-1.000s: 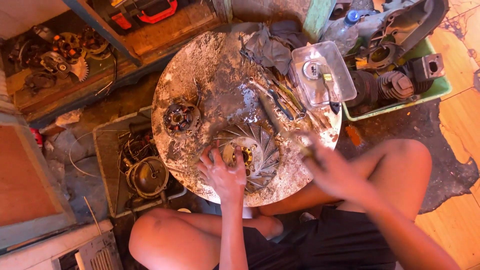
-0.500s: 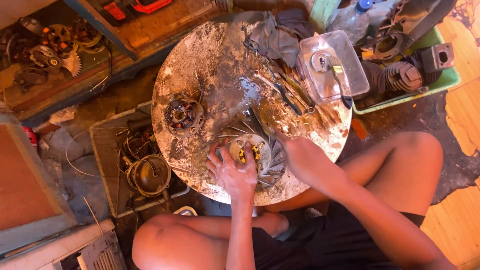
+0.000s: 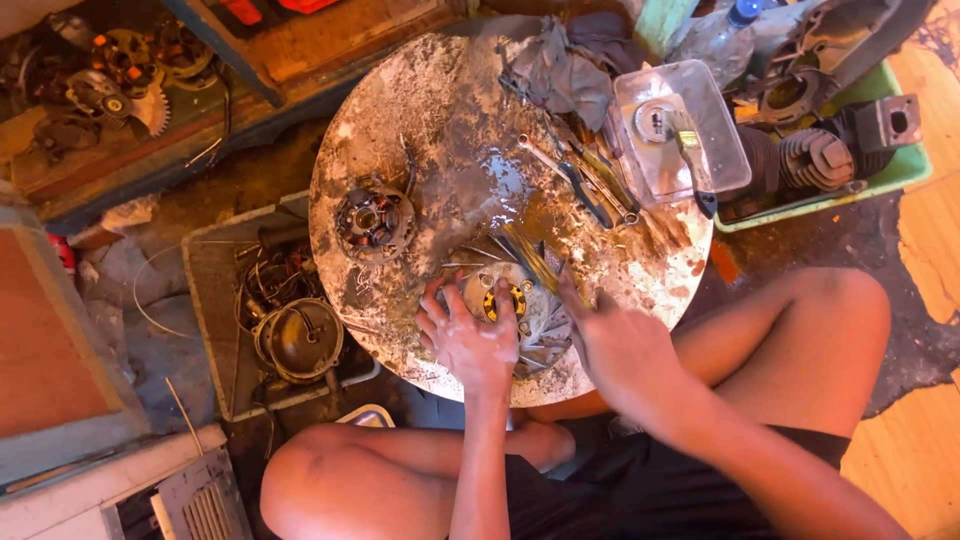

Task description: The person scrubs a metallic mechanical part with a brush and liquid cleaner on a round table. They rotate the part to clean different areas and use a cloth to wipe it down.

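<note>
Left hand lies palm down, fingers spread open, pressing on the near-left part of a round grey metal flywheel with radial cooling fins and a yellow-marked hub. The flywheel sits flat on the round, stained and corroded table, close to the table's near edge. Right hand is closed around a thin, grimy rod-like tool; its far end is blurred and rests over the flywheel's fins. What kind of tool it is cannot be told.

A round copper-wound stator coil lies near the table's left edge, apart from the flywheel. Several steel spanners lie right of centre. A clear plastic box holding a small brush stands at the right edge, and a crumpled grey rag lies at the far edge. Beyond the right edge, a green tray of finned engine cylinders rests on the floor
</note>
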